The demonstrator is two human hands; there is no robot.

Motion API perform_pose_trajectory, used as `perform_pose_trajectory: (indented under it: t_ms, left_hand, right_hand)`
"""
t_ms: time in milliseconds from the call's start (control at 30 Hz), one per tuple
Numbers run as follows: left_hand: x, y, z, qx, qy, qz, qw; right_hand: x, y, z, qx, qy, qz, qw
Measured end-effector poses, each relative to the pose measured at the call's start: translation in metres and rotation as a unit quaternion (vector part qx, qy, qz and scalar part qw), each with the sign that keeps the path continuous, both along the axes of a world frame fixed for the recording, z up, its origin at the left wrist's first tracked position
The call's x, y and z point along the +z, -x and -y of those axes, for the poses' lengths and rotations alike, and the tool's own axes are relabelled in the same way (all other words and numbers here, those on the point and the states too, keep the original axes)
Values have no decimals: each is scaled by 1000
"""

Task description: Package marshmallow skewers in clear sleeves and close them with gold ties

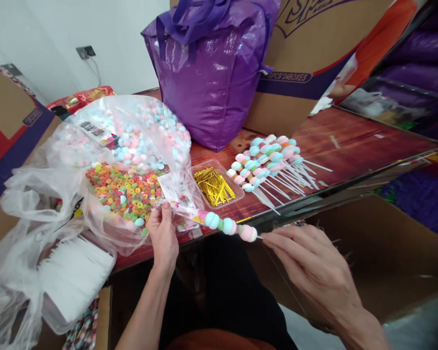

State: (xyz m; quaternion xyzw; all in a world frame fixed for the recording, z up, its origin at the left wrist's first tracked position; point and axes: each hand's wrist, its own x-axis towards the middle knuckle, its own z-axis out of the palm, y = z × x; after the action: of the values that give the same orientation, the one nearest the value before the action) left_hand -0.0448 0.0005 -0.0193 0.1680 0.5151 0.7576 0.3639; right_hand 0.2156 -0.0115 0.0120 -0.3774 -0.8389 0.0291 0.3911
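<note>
Orange cloth (219, 340): nearest the camera, above the person's dark trousers (237, 291).
Right hand (312, 262): thumb and fingers pinching the thin white stick (259, 237) of a candy skewer (229, 226), just beyond its last marshmallow.
Left hand (163, 238): thumb and fingers pinching one end of a clear wrapper (184, 212).
Candy skewer: held between the two hands near the front edge of the desk (365, 136), its far end apparently inside the wrapper; the see-through film hides how deep.
Slip risk: little stick shows at the right-hand pinch, so a sharp tug or twist could tip the skewer and drop it past the edge.
Snag risk: soft marshmallows might catch the film if pushed in askew, squashing pieces or splitting the wrapper.
Gold ties (215, 188): in a clear tray (238, 192) just beyond the skewer; a swing forward could knock them.
Skewer pile (266, 163): right of the tray, sticks pointing toward the desk's edge, where a careless right sleeve or wrist could drag them off.
</note>
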Motion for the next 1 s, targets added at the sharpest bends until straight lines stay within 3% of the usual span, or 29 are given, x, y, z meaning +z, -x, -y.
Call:
perform_pose_trajectory:
  t_ms: [200,667,800,900,1000]
  left_hand:
    - [-6,2,5,20,4,-23,1000]
    - [-10,12,7,0,18,-111,994]
    - [-6,6,12,10,24,-171,985]
    - [-3,3,16,55,27,-229,971]
    - [-4,3,17,62,25,-223,973]
  right_hand:
    - [-4,6,5,4,27,-13,1000]
    - [-10,11,8,-4,146,-100,984]
    - [-8,18,11,-7,218,-141,966]
    - [-12,21,13,-26,277,-163,946]
    - [-20,23,15,-53,333,-182,923]
